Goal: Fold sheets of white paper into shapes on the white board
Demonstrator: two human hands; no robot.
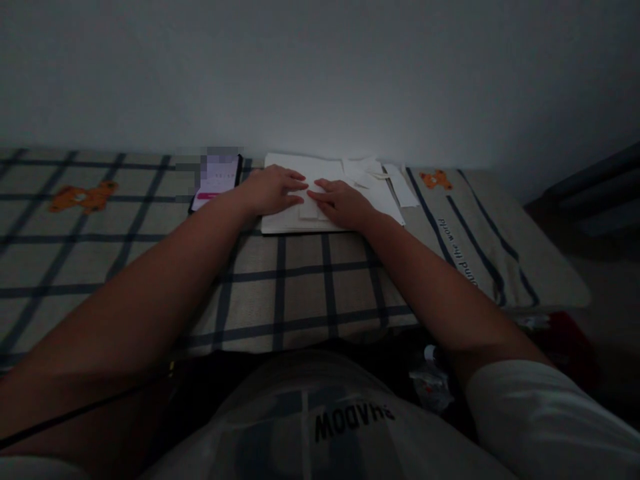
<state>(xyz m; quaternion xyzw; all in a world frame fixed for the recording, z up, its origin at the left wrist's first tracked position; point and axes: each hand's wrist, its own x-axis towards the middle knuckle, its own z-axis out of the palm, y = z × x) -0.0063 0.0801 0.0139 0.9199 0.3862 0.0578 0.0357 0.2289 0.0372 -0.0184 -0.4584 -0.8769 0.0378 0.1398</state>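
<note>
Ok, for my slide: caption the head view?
Both hands, left hand and right hand, press folded paper beside a phone.

Two hands (273, 189) (343, 202), one phone (216, 181), two bear prints (83, 197) (436, 179).

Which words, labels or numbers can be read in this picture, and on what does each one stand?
"SHADOW" on the shirt, seen upside down and partly creased.
"...ound the world" on the checked cloth, its first letters unclear.
Phone screen: blurred, cannot be read.
White paper under the left hand and right hand: no writing shows.
</note>
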